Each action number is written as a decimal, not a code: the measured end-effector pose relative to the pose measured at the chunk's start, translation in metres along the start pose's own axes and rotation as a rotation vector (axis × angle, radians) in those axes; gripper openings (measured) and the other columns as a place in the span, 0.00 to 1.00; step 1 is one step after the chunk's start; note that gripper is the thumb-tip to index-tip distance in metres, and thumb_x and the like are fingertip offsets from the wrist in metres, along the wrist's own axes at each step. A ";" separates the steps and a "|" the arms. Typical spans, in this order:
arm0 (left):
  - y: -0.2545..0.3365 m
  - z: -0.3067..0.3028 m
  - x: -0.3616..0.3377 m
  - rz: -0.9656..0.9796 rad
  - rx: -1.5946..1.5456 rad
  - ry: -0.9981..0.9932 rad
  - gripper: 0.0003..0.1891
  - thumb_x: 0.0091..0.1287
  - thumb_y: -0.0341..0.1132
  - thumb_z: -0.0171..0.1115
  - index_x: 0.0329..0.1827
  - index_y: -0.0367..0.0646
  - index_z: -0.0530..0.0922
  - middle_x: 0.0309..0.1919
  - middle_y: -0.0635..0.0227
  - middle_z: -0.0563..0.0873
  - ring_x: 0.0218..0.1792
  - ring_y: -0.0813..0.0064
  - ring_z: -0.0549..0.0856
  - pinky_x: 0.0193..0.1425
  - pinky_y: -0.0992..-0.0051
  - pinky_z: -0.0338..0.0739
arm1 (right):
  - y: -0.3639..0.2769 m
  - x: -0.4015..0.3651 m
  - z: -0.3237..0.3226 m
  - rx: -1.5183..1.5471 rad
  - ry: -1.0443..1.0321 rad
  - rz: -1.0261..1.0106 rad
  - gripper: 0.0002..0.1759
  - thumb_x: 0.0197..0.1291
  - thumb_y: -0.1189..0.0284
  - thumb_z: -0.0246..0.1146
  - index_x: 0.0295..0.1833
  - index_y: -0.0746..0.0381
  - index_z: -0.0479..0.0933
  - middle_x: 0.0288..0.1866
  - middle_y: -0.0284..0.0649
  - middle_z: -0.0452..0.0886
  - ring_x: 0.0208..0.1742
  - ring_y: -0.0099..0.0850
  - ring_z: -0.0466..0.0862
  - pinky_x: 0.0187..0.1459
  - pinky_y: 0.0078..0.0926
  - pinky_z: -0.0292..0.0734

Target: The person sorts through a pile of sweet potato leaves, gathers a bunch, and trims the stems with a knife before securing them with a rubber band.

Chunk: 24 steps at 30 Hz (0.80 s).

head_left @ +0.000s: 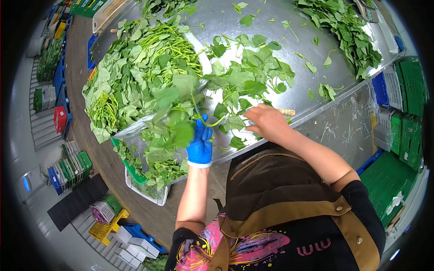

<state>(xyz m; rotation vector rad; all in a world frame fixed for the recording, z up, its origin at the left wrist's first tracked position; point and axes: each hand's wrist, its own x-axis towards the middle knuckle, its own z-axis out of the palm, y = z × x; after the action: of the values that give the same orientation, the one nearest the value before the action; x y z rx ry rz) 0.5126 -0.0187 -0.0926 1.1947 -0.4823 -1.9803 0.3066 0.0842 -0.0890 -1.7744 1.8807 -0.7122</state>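
Note:
My left hand (200,142), in a blue glove, is closed round a few leafy green stems (174,131); the leaves at its left are blurred. One stem curves out past the fingers to the right. My bare right hand (270,123) is at the near edge of the metal table (266,25), its thumb and fingers apart at a loose heap of leafy greens (246,83). Just beyond its wrist lies a light wooden handle (287,112); what it belongs to is hidden. Left of the heap, a large pile of bundled leafy greens (149,67) rests with its stems bunched together.
Below the pile, a crate with a green rim (131,167) holds more leaves. Another bunch of greens (346,36) lies at the table's far right, and loose leaves are scattered between. Green crates (391,180) stand at the right; shelving with crates (68,167) lines the left.

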 end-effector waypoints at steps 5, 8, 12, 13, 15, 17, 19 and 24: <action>-0.023 -0.002 0.002 0.054 0.095 -0.297 0.14 0.69 0.31 0.60 0.56 0.40 0.74 0.30 0.73 0.79 0.21 0.87 0.68 0.26 0.84 0.61 | -0.050 0.042 0.002 0.606 0.199 0.016 0.11 0.55 0.69 0.69 0.40 0.62 0.77 0.37 0.40 0.77 0.37 0.37 0.79 0.38 0.31 0.76; -0.031 -0.004 0.021 0.024 0.112 -0.036 0.19 0.70 0.33 0.58 0.64 0.43 0.70 0.31 0.75 0.77 0.22 0.88 0.67 0.26 0.83 0.62 | -0.059 0.038 0.010 0.934 0.126 0.096 0.10 0.54 0.71 0.69 0.39 0.62 0.77 0.37 0.38 0.77 0.38 0.37 0.79 0.39 0.30 0.76; -0.003 -0.034 0.030 -0.022 -0.205 -0.104 0.22 0.72 0.37 0.56 0.68 0.47 0.68 0.48 0.72 0.79 0.33 0.80 0.74 0.40 0.82 0.71 | -0.055 0.016 0.014 0.353 -0.289 -0.617 0.12 0.49 0.72 0.69 0.39 0.63 0.77 0.38 0.39 0.78 0.43 0.38 0.80 0.40 0.32 0.78; 0.005 -0.028 0.027 -0.024 -0.241 -0.035 0.22 0.72 0.37 0.56 0.68 0.47 0.68 0.50 0.72 0.79 0.35 0.79 0.74 0.43 0.80 0.72 | -0.045 0.012 0.015 0.270 -0.244 -0.505 0.11 0.49 0.72 0.67 0.39 0.62 0.76 0.37 0.39 0.77 0.42 0.37 0.79 0.38 0.32 0.77; 0.018 -0.008 0.012 -0.104 -0.286 0.047 0.20 0.72 0.34 0.54 0.66 0.47 0.69 0.54 0.70 0.80 0.33 0.77 0.73 0.46 0.76 0.72 | -0.017 0.002 0.032 0.115 -0.162 -0.282 0.10 0.49 0.73 0.65 0.39 0.60 0.76 0.36 0.40 0.76 0.39 0.37 0.79 0.34 0.34 0.77; 0.016 -0.013 0.012 -0.190 -0.356 0.023 0.17 0.72 0.32 0.53 0.63 0.47 0.71 0.56 0.68 0.80 0.32 0.76 0.73 0.46 0.75 0.72 | 0.021 0.010 0.048 0.004 -0.042 -0.103 0.12 0.50 0.74 0.62 0.43 0.60 0.76 0.34 0.40 0.75 0.38 0.36 0.79 0.36 0.34 0.77; 0.004 -0.038 0.023 -0.297 -0.436 -0.111 0.14 0.72 0.31 0.53 0.60 0.47 0.73 0.56 0.65 0.80 0.32 0.76 0.72 0.43 0.75 0.72 | 0.032 0.029 0.050 -0.073 0.058 -0.087 0.13 0.50 0.74 0.61 0.43 0.60 0.76 0.33 0.39 0.75 0.39 0.36 0.79 0.37 0.36 0.77; -0.029 -0.046 0.033 -0.163 -0.498 -0.209 0.08 0.71 0.29 0.55 0.50 0.42 0.75 0.52 0.64 0.83 0.16 0.89 0.60 0.23 0.87 0.57 | 0.043 0.072 0.063 -0.416 0.057 -0.139 0.12 0.46 0.75 0.62 0.41 0.59 0.76 0.36 0.38 0.76 0.43 0.35 0.77 0.39 0.32 0.76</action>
<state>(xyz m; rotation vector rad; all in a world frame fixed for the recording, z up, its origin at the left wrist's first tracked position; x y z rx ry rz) 0.5320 -0.0232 -0.1534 0.7376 0.0187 -2.2034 0.3099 0.0099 -0.1635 -2.1756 2.0727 -0.4416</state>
